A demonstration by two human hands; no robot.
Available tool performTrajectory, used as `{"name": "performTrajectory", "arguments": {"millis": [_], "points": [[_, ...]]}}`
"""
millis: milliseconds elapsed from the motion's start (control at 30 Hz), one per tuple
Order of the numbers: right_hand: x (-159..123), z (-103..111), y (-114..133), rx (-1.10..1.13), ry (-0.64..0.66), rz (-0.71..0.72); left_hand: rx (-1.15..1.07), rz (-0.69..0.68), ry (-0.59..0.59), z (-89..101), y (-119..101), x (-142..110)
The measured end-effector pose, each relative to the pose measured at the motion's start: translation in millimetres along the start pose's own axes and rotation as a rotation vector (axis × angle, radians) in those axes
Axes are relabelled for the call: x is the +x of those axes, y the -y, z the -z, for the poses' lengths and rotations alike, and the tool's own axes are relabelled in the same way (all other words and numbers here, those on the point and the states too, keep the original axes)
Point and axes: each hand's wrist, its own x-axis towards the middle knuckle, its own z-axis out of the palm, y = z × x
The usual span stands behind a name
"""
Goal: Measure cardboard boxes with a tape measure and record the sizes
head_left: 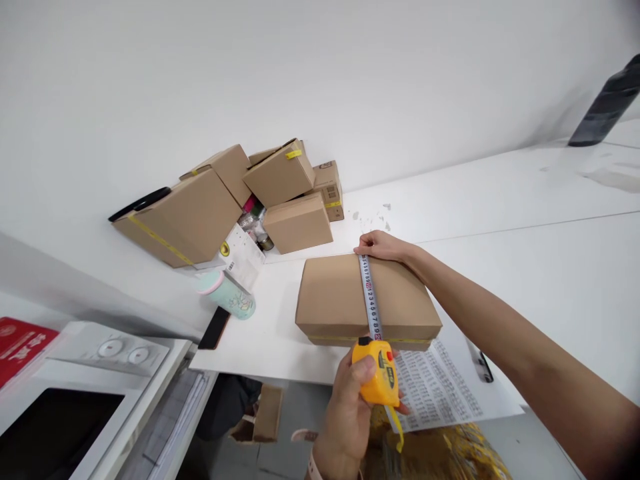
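Note:
A brown cardboard box [330, 293] lies on the white table in front of me. My left hand [350, 400] is wrapped round a yellow tape measure [377, 380] at the box's near edge, with a yellow strap hanging below. From its case the silver tape blade [370, 293] runs across the box top to the far edge. There my right hand [379, 244] pinches the blade's end, fingers closed; the tip itself is hidden. A printed sheet of paper [440, 387] lies partly under the box, and a black pen or clip [485, 368] rests on it.
Several cardboard boxes [300, 223] are piled against the wall at the back left. A mint-coloured tumbler [230, 297] stands left of the box. At the lower left is a white microwave [95, 370]. A dark bottle [605, 100] stands at the far right.

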Motion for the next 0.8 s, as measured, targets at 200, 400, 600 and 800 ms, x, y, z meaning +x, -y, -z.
{"name": "performTrajectory", "arguments": {"millis": [200,400,600,800], "points": [[0.8,0.3,-0.1,0.018,-0.007,-0.011,-0.011,-0.005,-0.023,3.2,0.2,-1.2],[-2.0,-1.0,1.6,0.029,-0.002,-0.021,-0.001,-0.026,0.000,2.6,-1.1,2.5],[-22.6,7.1,26.0,0.162,-0.244,0.052,-0.006,-0.090,0.033,11.9,-3.6,0.6],[-118.9,8.1,17.8,0.426,-0.872,0.019,0.180,-0.496,-0.246,59.6,-3.5,-20.0]]}}
